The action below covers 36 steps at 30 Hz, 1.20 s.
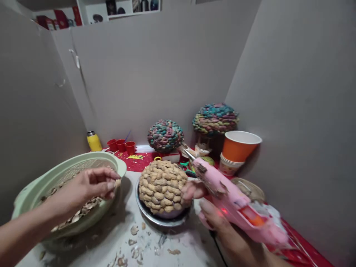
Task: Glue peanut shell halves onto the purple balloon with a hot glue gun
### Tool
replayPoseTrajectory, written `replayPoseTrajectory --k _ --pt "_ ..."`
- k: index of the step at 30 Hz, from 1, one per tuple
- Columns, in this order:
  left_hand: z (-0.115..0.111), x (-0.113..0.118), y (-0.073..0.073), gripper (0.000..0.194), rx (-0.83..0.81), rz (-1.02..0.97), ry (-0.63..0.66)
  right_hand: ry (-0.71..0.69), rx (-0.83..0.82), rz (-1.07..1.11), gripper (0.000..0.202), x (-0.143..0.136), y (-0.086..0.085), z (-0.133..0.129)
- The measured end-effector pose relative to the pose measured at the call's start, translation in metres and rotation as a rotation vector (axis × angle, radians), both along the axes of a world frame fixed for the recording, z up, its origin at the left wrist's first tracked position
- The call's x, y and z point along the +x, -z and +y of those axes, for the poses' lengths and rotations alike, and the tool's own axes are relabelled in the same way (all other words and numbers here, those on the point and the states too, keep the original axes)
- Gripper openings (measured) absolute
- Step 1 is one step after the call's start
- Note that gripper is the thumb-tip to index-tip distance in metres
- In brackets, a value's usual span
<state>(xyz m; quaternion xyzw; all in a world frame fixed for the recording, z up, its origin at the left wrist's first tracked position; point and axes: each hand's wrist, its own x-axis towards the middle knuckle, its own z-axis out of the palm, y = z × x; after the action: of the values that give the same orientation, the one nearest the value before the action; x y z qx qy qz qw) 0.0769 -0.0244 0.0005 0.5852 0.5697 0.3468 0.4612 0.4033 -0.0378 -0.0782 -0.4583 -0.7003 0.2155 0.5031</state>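
My left hand (97, 183) is closed in a pinch on a small peanut shell (118, 183), over the right rim of a green colander (36, 185) that holds loose shells. In my right hand (219, 218) is a pink hot glue gun (222, 185); a red light glows on its side and its metal nozzle points up and to the left. Between my hands, a dome covered in rows of peanut shells (164, 185) rests in a metal bowl (167, 223). Fingertips of my right hand overlap the dome's right edge; I cannot tell whether they touch it.
Shell scraps (134, 230) litter the white tabletop. Behind stand a yellow bottle (94, 141), red cups (130, 148) and two painted shell-covered domes (165, 135) (215, 118). Orange and white paper cups (237, 150) stack at the right. A black cord (219, 248) hangs below the glue gun.
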Motion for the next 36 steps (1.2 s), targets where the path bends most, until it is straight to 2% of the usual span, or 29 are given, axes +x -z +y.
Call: replayPoseTrajectory --k 2,4,6,10,13,16,21,30,36 --pt "-0.016 0.024 0.003 0.028 0.068 -0.004 0.021 -0.160 -0.023 0.093 0.037 -0.003 -0.001 0.007" --pt "-0.031 0.046 0.009 0.026 0.050 -0.040 0.081 -0.240 -0.054 0.184 0.031 -0.007 -0.003 0.010" --pt "-0.039 0.064 0.017 0.025 0.046 -0.043 0.133 -0.250 -0.058 0.240 0.026 -0.010 -0.006 0.011" --pt "-0.036 0.083 0.035 0.023 0.163 -0.013 0.097 -0.298 -0.033 0.278 0.026 -0.012 -0.014 0.010" --pt "-0.029 0.092 0.043 0.015 0.399 0.068 0.048 -0.316 -0.020 0.314 0.025 -0.012 -0.017 0.010" --pt "-0.025 0.099 0.045 0.005 0.682 0.200 0.015 -0.324 -0.019 0.334 0.022 -0.013 -0.016 0.010" --pt "-0.019 0.108 0.046 0.017 1.009 0.320 0.048 -0.345 0.032 0.305 0.022 -0.013 -0.013 0.011" --pt "-0.010 0.118 0.048 0.022 1.144 0.442 0.080 -0.331 0.083 0.282 0.017 -0.014 -0.020 0.011" --pt "-0.008 0.115 0.046 0.019 1.188 0.481 0.144 -0.361 0.066 0.289 0.011 -0.014 -0.016 0.013"
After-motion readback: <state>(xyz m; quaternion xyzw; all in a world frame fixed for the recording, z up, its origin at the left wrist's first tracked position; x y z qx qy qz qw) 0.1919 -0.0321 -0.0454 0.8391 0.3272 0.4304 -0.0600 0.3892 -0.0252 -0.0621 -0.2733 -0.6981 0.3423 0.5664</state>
